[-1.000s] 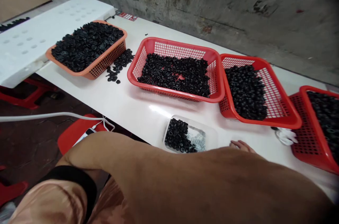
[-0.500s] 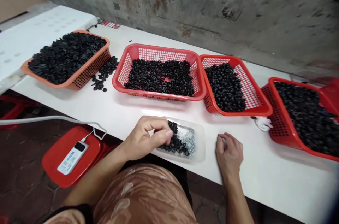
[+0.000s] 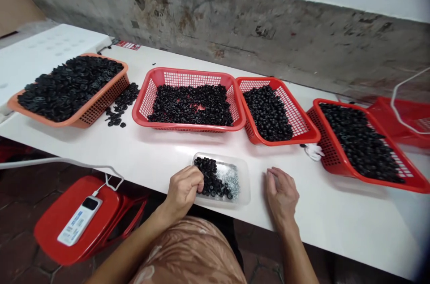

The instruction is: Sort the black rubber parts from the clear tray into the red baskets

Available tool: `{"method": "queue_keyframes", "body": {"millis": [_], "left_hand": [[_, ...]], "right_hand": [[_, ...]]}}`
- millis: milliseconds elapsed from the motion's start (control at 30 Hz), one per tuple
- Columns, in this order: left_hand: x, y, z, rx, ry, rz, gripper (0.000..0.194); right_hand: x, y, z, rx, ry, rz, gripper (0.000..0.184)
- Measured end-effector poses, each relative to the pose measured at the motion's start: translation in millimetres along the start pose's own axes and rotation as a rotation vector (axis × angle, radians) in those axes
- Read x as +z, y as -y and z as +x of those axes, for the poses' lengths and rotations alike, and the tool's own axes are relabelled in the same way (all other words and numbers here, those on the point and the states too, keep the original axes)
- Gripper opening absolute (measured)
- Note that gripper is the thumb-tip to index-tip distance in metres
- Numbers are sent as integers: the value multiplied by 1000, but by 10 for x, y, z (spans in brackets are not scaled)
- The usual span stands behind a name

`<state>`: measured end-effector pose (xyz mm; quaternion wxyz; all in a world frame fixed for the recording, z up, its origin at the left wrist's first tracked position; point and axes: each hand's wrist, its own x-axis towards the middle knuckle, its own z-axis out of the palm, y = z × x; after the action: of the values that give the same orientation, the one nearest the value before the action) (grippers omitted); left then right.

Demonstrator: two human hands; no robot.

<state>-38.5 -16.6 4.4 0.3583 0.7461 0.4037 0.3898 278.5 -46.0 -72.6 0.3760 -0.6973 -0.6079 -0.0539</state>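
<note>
Head view: your left hand is at the near left corner of the clear plastic tray, its fingers bunched and reaching over the heap of small black rings. You can't tell from this view whether they are gripping a ring or only touching the heap. Your right hand rests open on the white table just right of the tray, its fingers lightly curled and holding nothing. The black rings lie in the left part of the tray, touching a patch of small silver metal pieces on their right. Farther across the table, an orange basket holds a heaped load of flatter black pieces, with a loose spill of black pieces on the table just beside it. To its right stand three red mesh baskets in a row, the first and second side by side and the third near the right end, each holding black rings. A crumpled white cloth lies between the second and third. Below the table on your left, a white power bank sits on a red stool, its cable running up and away to the left
</note>
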Motion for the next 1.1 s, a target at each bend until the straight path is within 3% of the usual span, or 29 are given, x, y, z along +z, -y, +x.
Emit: {"method": "queue_keyframes", "body": {"millis": [100, 233, 367, 500, 567, 767, 967, 1100], "left_hand": [[-10, 33, -35, -74, 16, 30, 29], [-24, 38, -57, -132, 18, 87, 23], [-16, 31, -64, -150, 12, 97, 19], [-22, 59, -83, -152, -17, 157, 17], [-41, 88, -100, -134, -35, 205, 16], [-142, 168, -169, -129, -74, 246, 14], [-257, 169, -188, -182, -70, 268, 12], [-247, 127, -130, -129, -55, 342, 15]], "right_hand": [[-123, 334, 81, 27, 65, 143, 19], [-178, 812, 215, -102, 216, 229, 13], [-22, 1126, 261, -232, 453, 210, 10], [188, 1311, 249, -269, 754, 65, 14], [248, 1392, 258, -266, 839, 43, 17], [292, 1597, 322, -206, 939, 62, 20], [351, 1724, 303, -156, 922, 135, 16], [383, 1747, 265, -149, 889, 163, 11]]}}
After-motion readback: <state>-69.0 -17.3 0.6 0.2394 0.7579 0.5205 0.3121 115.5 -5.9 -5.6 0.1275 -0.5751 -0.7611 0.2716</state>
